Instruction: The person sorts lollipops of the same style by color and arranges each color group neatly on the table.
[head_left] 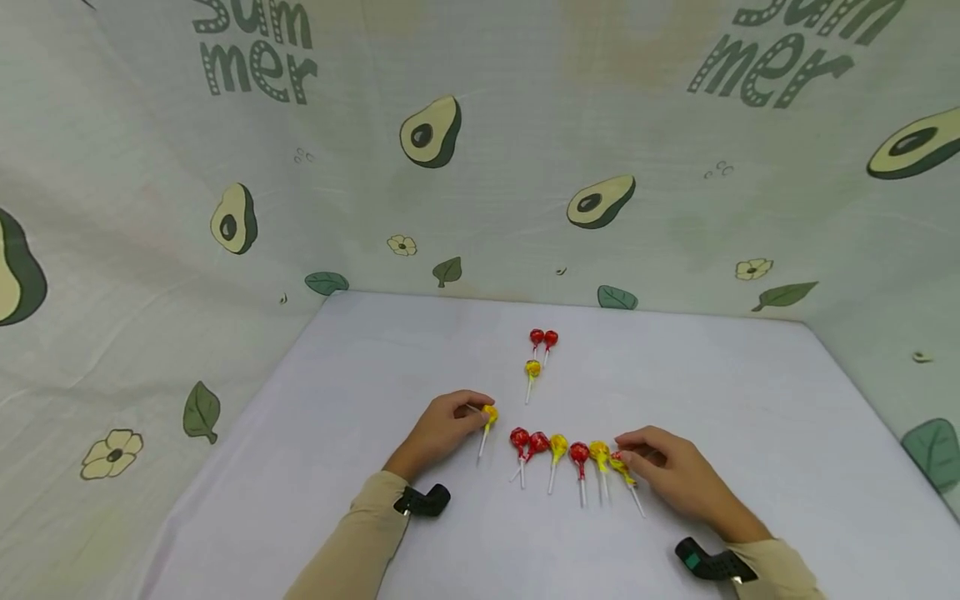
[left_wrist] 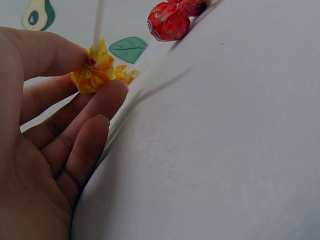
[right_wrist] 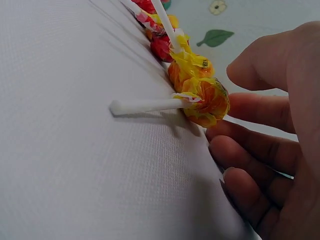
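While left hand (head_left: pixel 442 429) pinches yellow lollipop (head_left: pixel 489 414), right hand (head_left: pixel 667 471) touches the row-end lollipop (head_left: pixel 619 463).

1. My left hand (head_left: pixel 442 429) pinches a yellow-orange lollipop (head_left: pixel 490 413).
2. The near row (head_left: pixel 570 454) mixes red and yellow wrappers.
3. The cloth (head_left: pixel 337 400) is white.
4. The backdrop (head_left: pixel 525 125) is pale green with avocados.

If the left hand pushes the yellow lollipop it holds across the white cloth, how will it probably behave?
The yellow lollipop probably swings around its round head rather than rolling away, since the thin stick trails on the cloth. It looks light: the left hand pinches it with only the fingertips. The crinkled wrapper may slip a little under the fingers.
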